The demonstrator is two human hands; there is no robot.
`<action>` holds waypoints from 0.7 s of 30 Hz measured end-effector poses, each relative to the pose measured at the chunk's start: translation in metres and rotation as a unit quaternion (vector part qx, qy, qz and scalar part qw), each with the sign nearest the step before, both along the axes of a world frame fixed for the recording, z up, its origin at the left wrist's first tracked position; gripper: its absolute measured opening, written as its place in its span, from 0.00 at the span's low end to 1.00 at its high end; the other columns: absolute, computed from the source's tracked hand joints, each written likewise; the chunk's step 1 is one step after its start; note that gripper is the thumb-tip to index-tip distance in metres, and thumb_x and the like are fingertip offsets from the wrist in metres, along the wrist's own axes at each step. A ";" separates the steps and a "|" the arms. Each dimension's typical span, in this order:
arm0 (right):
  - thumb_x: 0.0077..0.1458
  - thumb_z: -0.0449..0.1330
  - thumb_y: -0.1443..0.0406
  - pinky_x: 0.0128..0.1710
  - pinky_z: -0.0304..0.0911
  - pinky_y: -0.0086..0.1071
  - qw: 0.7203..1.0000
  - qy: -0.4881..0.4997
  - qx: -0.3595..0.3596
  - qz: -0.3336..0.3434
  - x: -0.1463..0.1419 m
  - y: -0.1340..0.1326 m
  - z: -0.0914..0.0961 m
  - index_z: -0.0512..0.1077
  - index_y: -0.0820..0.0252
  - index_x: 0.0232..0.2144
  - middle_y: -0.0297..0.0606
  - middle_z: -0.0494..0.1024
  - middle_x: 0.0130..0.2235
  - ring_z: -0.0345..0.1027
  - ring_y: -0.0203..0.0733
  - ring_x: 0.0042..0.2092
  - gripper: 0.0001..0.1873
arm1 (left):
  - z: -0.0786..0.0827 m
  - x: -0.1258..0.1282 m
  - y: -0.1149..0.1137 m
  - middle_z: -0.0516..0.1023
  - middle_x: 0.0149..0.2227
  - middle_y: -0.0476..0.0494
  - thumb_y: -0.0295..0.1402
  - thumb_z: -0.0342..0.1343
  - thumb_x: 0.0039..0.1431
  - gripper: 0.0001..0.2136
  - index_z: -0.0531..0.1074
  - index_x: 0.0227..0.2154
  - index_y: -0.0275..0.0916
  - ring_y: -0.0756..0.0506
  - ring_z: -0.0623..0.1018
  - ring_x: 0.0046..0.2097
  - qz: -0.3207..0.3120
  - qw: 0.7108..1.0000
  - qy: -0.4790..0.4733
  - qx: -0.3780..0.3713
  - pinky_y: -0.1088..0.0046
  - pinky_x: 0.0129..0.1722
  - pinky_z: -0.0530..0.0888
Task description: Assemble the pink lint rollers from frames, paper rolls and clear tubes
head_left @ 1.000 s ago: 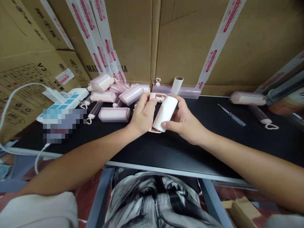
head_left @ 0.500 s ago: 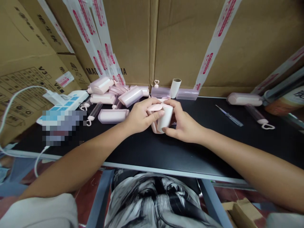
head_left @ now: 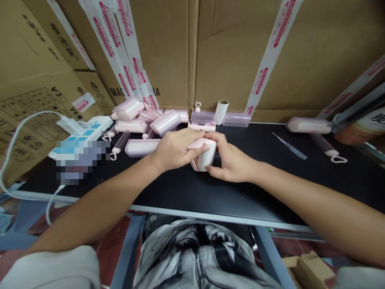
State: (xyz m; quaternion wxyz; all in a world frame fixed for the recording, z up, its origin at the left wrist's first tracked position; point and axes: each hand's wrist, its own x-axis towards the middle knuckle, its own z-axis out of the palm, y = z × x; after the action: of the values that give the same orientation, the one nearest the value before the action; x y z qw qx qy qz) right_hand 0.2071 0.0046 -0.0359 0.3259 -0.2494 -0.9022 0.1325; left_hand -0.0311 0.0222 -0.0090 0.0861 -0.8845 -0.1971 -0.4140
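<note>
Over the black table, both hands are closed around a lint roller (head_left: 206, 158) made of a white roll with a pink end piece and a pink shell beside it. My left hand (head_left: 173, 149) lies across the top of the pink part, its thumb against the upper end of the white roll. My right hand (head_left: 233, 158) grips the roll from the right, with the thumb low near its base. Fingers hide the far side. Just behind the hands are a pink tray-like part (head_left: 201, 127), a clear purple cover (head_left: 203, 117) and an upright white roll (head_left: 221, 112).
At the left is a pile of pink and purple lint rollers (head_left: 165, 122) beside a power strip (head_left: 81, 136) with a white cable. On the right lie a screwdriver (head_left: 289, 146), another lint roller (head_left: 309, 125) and a clear tube with a heart loop (head_left: 326, 146). Cardboard boxes (head_left: 228, 52) stand behind.
My left hand has slid right and further over the top of the pink part. My right hand and the white roll have shifted slightly down and nearer to me.
</note>
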 end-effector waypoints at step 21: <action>0.47 0.63 0.61 0.34 0.69 0.42 0.989 0.019 -0.141 -0.051 -0.022 -0.020 0.013 0.48 0.58 0.62 0.47 0.77 0.46 0.77 0.53 0.37 0.44 | 0.012 0.008 -0.016 0.77 0.25 0.50 0.48 0.59 0.66 0.17 0.75 0.32 0.36 0.52 0.73 0.25 0.010 0.977 -0.073 -0.202 0.75 0.27 0.68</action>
State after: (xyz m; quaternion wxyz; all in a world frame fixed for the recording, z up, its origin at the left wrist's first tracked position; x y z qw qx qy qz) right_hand 0.1854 -0.0150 -0.0224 0.3107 -0.3364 -0.8543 0.2459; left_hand -0.0229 0.0059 0.0026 -0.1050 -0.8491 -0.2909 -0.4283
